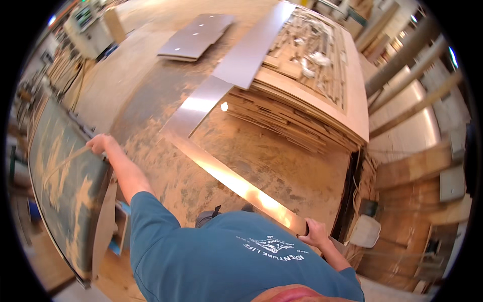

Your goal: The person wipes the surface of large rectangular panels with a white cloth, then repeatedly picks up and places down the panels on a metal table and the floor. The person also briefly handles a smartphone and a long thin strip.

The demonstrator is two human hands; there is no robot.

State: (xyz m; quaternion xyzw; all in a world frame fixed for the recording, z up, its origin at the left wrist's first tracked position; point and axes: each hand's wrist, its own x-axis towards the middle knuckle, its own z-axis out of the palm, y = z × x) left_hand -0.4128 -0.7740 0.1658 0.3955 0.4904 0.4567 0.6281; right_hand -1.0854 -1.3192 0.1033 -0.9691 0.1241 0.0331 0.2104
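My left hand (99,144) is stretched out to the left, closed at the edge of a dusty dark green machine table (55,196). A thin pale strip (68,162) runs from its fingers across that tabletop; what it is made of is hard to tell. My right hand (316,232) sits low by my right side, wrapped round the near end of a long, narrow, glossy panel strip (241,189). That strip slants away to the far left, where its end meets a grey smooth panel piece (201,100).
A long grey panel (251,50) lies along the left side of a stack of wooden boards (302,121) topped with offcuts. Another grey panel (196,38) lies farther off on the sawdust-covered floor (151,105). Pipes (402,60) stand at the right; a control cabinet (88,30) stands far left.
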